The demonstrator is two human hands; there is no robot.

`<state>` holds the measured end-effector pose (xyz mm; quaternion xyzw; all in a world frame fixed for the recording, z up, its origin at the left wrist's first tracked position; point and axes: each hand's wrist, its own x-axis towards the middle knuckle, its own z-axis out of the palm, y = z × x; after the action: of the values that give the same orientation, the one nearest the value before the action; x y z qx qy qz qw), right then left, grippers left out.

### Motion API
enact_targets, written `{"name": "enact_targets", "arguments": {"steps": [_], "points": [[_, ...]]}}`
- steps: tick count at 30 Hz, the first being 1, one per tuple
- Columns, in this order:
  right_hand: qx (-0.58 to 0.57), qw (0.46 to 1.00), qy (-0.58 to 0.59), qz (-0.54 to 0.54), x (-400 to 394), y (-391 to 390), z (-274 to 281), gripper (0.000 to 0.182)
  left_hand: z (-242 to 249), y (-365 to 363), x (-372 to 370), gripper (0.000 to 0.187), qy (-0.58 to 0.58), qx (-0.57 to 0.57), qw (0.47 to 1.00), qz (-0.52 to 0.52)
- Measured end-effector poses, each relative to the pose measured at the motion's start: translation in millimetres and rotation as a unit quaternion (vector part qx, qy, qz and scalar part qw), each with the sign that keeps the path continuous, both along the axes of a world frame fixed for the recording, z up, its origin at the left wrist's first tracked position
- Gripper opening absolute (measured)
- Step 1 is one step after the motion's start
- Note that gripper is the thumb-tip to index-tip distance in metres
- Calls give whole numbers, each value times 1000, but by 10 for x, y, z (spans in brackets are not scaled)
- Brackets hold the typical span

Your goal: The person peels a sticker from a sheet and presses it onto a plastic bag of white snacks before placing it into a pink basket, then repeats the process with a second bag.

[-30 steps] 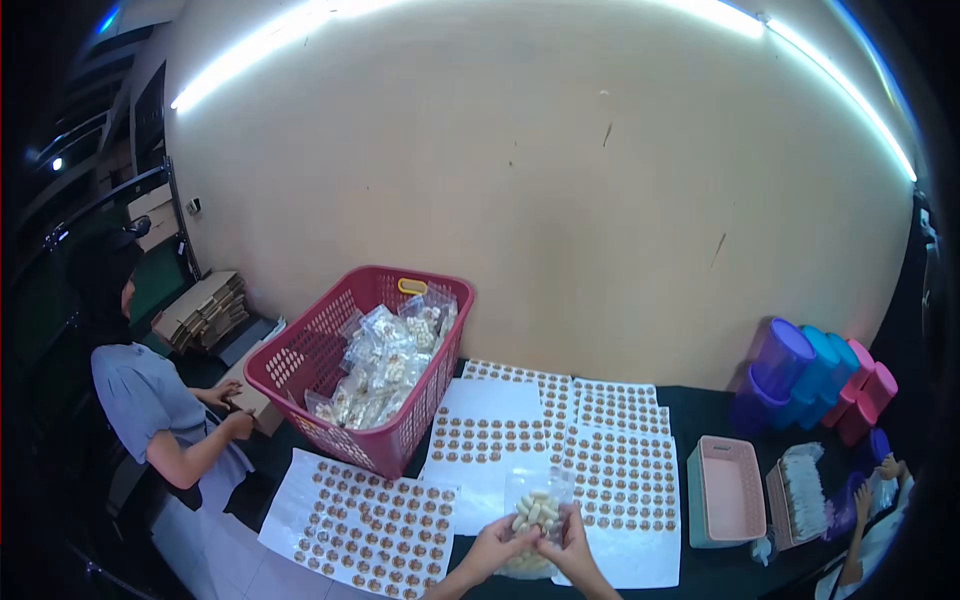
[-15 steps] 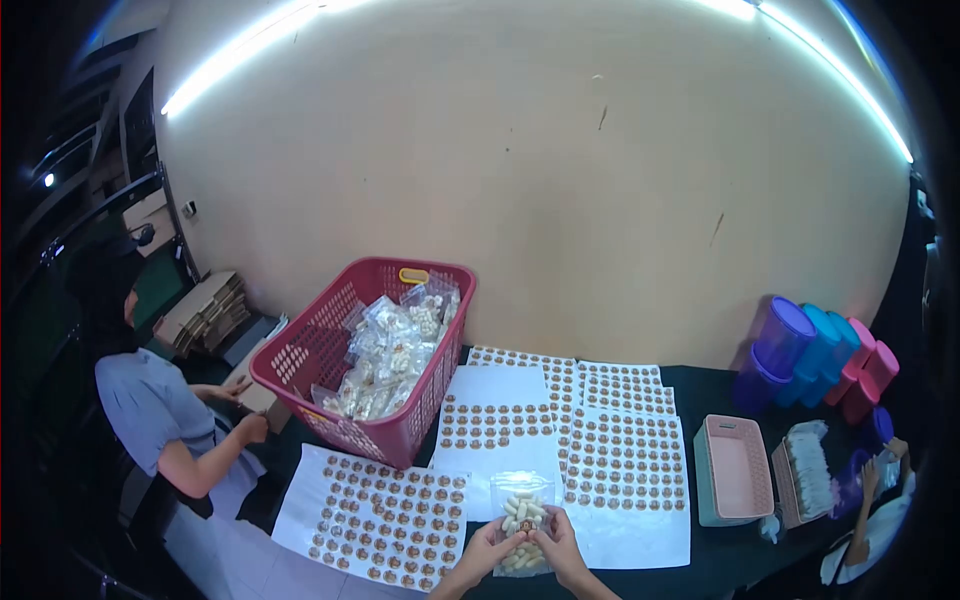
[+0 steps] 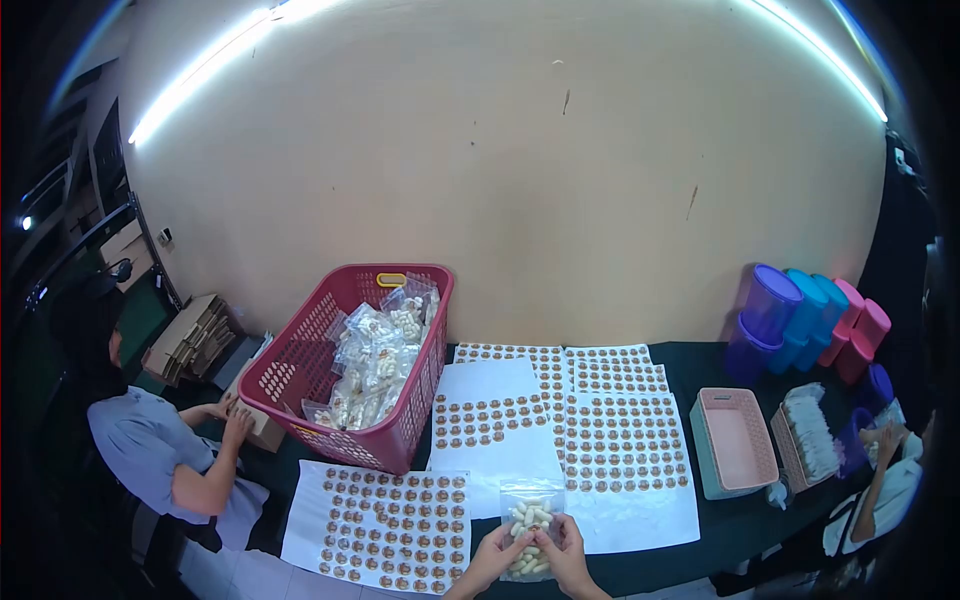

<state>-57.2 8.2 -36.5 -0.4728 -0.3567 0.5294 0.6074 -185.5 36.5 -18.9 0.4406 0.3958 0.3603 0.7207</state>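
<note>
Facing a maroon basket (image 3: 425, 405) at left, loosely heaped with clear packets (image 3: 375, 355) of pale pieces. Also facing, at right, a pink basket (image 3: 738, 440) set inside a pale green bin (image 3: 706, 468), and just beside that a narrow basket (image 3: 784, 448) packed with whitish packets (image 3: 812, 430). Holding, near the close edge of the dark tabletop (image 3: 640, 571) and just in front of the sticker sheets (image 3: 630, 450), a clear pouch (image 3: 532, 510) part-filled with white, capsule-shaped pieces. Pinching it from both sides with left hand (image 3: 497, 555) and right hand (image 3: 566, 555), thumbs close together on its front.
</note>
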Motion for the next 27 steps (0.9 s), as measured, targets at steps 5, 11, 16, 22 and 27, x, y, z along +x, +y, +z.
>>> {"name": "enact_targets", "arguments": {"steps": [5, 11, 16, 22, 27], "points": [[32, 999, 2, 30, -115, 55, 45, 29, 53, 29, -115, 27, 13, -2, 1000, 21], [-19, 984, 60, 167, 7, 221, 49, 35, -121, 135, -298, 27, 0, 31, 999, -9], [-18, 977, 70, 203, 55, 311, 3, 38, -298, 166, -328, 28, 39, 41, 998, 23], [9, 990, 33, 133, 24, 278, -246, 37, -74, 120, -221, 56, 175, -4, 984, 29], [-74, 992, 66, 77, 93, 221, -322, 39, -148, 162, -102, 48, 162, 83, 983, -24]]}}
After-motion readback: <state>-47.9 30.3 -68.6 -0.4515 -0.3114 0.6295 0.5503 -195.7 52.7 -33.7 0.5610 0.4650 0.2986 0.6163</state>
